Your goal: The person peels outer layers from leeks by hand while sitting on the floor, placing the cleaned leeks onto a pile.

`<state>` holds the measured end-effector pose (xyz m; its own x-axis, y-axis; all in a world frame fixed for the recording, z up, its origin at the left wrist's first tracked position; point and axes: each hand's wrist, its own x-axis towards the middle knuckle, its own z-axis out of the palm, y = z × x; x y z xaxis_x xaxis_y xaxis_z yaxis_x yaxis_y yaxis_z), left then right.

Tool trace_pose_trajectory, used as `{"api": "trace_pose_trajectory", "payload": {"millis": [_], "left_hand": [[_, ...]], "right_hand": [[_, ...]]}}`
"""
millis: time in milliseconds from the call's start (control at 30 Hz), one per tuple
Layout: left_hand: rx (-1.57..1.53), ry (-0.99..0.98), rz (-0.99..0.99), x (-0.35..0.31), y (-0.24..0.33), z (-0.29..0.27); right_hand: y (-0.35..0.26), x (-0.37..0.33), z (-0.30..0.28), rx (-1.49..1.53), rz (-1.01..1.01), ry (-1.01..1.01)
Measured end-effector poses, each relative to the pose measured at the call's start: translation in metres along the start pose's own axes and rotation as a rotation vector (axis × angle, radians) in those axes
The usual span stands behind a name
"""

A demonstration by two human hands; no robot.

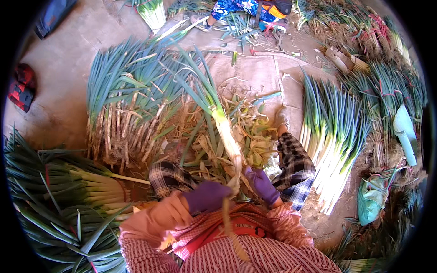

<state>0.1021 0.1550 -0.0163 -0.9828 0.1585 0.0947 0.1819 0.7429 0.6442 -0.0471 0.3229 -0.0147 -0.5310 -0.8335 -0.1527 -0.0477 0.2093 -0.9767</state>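
Observation:
A large green onion [225, 129] rises from my lap, its green leaves spread away from me and its root end toward my body. My left hand [207, 196], in a purple glove, is closed at the root end. My right hand [262, 184], gloved likewise, is closed against the other side of the lower stalk. A twisted brownish strip [230, 223] hangs from beside my left hand over my shirt; what it is I cannot tell. Peeled leaves and dry skins [250, 129] lie heaped between my knees.
Unpeeled green onions [129, 116] lie ahead on the left. Clean white-stalked ones [330, 141] are spread on the right. Tied bundles [98, 186] crowd the near left. A green plastic bag [372, 199] lies at right. Another person's leg [230, 9] shows at the far side.

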Motion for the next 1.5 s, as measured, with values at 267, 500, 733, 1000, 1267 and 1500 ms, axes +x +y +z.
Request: {"api": "trace_pose_trajectory", "payload": {"millis": [267, 500, 733, 1000, 1267, 1500], "left_hand": [[-1.279, 0.697, -0.646, 0.054, -0.082, -0.105], [-1.204, 0.638, -0.504, 0.069, -0.098, -0.087], [-1.496, 0.829, -0.435, 0.078, -0.078, -0.100], [-1.427, 0.949, -0.348, 0.067, -0.126, -0.114], [-1.425, 0.902, -0.337, 0.063, -0.122, -0.109], [-1.207, 0.882, -0.431, 0.064, -0.122, -0.107]], "right_hand": [[0.012, -0.030, 0.024, -0.206, 0.129, -0.264], [-0.061, 0.118, 0.029, 0.196, 0.007, 0.027], [-0.032, 0.153, 0.040, 0.326, -0.077, 0.126], [0.056, 0.050, 0.001, -1.284, -0.117, -0.614], [-0.008, 0.066, 0.035, 0.421, 0.130, -0.103], [-0.030, 0.070, 0.045, 0.677, 0.370, -0.324]]}}
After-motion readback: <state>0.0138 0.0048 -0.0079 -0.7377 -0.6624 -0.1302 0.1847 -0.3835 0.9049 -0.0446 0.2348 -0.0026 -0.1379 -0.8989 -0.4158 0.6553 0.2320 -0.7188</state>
